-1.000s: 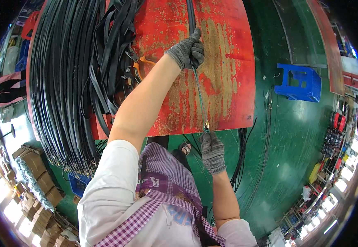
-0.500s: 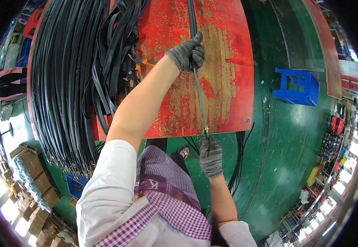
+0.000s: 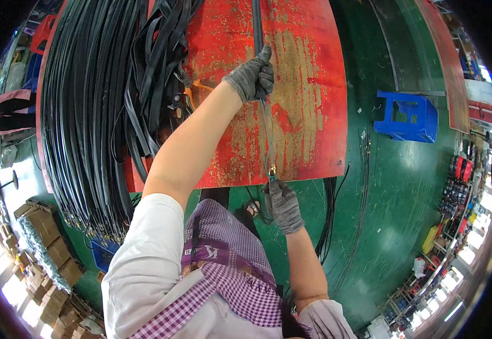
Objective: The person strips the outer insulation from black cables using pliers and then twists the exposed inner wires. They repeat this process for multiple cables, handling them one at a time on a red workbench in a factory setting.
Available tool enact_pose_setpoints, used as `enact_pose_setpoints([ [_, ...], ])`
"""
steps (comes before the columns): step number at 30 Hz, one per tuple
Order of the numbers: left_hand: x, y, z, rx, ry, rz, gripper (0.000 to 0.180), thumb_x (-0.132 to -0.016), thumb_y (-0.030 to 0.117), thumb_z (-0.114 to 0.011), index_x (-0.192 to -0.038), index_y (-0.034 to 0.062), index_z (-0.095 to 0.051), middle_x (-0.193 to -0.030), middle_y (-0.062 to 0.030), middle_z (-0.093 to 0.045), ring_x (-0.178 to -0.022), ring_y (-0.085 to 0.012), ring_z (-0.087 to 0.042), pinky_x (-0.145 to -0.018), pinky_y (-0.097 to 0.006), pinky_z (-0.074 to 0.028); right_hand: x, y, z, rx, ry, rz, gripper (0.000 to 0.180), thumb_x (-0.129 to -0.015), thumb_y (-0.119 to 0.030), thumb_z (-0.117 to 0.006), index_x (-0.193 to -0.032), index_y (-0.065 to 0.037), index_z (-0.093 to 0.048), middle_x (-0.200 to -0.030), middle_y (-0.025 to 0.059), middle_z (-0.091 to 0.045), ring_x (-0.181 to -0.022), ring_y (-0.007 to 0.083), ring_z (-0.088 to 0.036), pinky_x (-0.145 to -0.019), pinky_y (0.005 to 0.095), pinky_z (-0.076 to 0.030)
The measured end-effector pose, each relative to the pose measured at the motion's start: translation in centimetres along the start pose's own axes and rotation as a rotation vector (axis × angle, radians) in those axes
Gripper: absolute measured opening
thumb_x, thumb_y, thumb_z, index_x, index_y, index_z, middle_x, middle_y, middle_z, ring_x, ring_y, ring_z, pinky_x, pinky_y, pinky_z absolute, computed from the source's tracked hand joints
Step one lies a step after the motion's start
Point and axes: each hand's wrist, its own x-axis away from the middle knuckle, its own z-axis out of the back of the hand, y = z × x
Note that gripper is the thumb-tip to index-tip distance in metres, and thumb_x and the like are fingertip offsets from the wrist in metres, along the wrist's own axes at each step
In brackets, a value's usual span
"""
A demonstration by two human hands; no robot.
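My left hand point(image 3: 251, 77), in a grey knit glove, is closed around the lower end of a black flexible tube point(image 3: 257, 31) above the worn red tabletop point(image 3: 215, 158). A thin wire point(image 3: 268, 127) hangs from below that fist toward my right hand. My gloved right hand point(image 3: 284, 206), just past the table's near edge, pinches a small bundle of cable ends point(image 3: 272, 171) with brass-coloured tips. Part of that bundle is hidden by the fingers. Dark cable trails beneath my right hand.
Many long black cables point(image 3: 82, 113) cover the table's left side. Loose flat black sleeving point(image 3: 158, 62) and orange-handled scissors or pliers point(image 3: 188, 96) lie beside them. Dark cables point(image 3: 328, 220) hang off the near right edge. A blue plastic stool point(image 3: 407, 117) stands on the green floor.
My right hand has moved left and slightly upward with the cable ends. My left hand has shifted a little left with the tube. The wire between them now hangs slacker.
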Motion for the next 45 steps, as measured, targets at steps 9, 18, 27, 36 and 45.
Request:
enact_pose_setpoints([
  [9,-0.1,-1.7,2.9,0.038,0.075,-0.079,0.043,-0.067,0.048,-0.057,-0.052,0.0158,-0.034,-0.043,0.0077,-0.032,-0.035,-0.0038,-0.033,-0.030,-0.018,-0.027,-2.5,-1.5,-1.7,-0.371,-0.094,-0.224,0.029,-0.085,-0.033,-0.043,-0.073,-0.008,-0.051,-0.047,-0.0035,-0.039,-0.036,0.0061,-0.034,-0.033,0.0206,-0.025],
  [18,-0.4,-1.6,3.1,0.063,0.104,-0.088,0.037,-0.070,0.045,-0.056,-0.057,0.0167,-0.037,-0.045,0.0070,-0.032,-0.035,-0.0052,-0.030,-0.030,-0.019,-0.026,-2.6,-1.4,-2.1,-0.257,-0.027,-0.105,0.028,-0.085,-0.031,-0.043,-0.073,-0.007,-0.051,-0.045,-0.0034,-0.037,-0.034,0.0061,-0.032,-0.032,0.0209,-0.025],
  [27,-0.3,-2.1,2.5,-0.033,0.142,-0.177,0.038,-0.069,0.045,-0.058,-0.060,0.0158,-0.036,-0.047,0.0062,-0.034,-0.036,-0.0054,-0.032,-0.031,-0.019,-0.027,-4.9,-3.6,-2.1,-0.170,-0.005,-0.155,0.032,-0.084,-0.035,-0.042,-0.074,-0.006,-0.052,-0.050,0.0000,-0.041,-0.041,0.0096,-0.038,-0.039,0.0241,-0.030],
  [36,-0.4,-2.1,2.2,0.000,0.201,-0.179,0.038,-0.068,0.041,-0.062,-0.063,0.0137,-0.036,-0.048,0.0039,-0.034,-0.037,-0.0070,-0.030,-0.032,-0.020,-0.026,-10.5,-3.9,-2.6,0.080,0.027,-0.023,0.034,-0.083,-0.034,-0.038,-0.074,-0.006,-0.054,-0.049,-0.0001,-0.042,-0.038,0.0104,-0.037,-0.037,0.0260,-0.031],
  [45,-0.8,-2.3,2.2,0.015,0.199,-0.189,0.036,-0.070,0.039,-0.063,-0.063,0.0141,-0.037,-0.048,0.0037,-0.035,-0.037,-0.0073,-0.032,-0.032,-0.021,-0.027,-13.6,-4.8,-3.1,0.612,0.204,0.263,0.030,-0.082,-0.025,-0.037,-0.080,0.000,-0.054,-0.076,0.0241,-0.055,-0.075,0.0392,-0.052,-0.066,0.0434,-0.041],
])
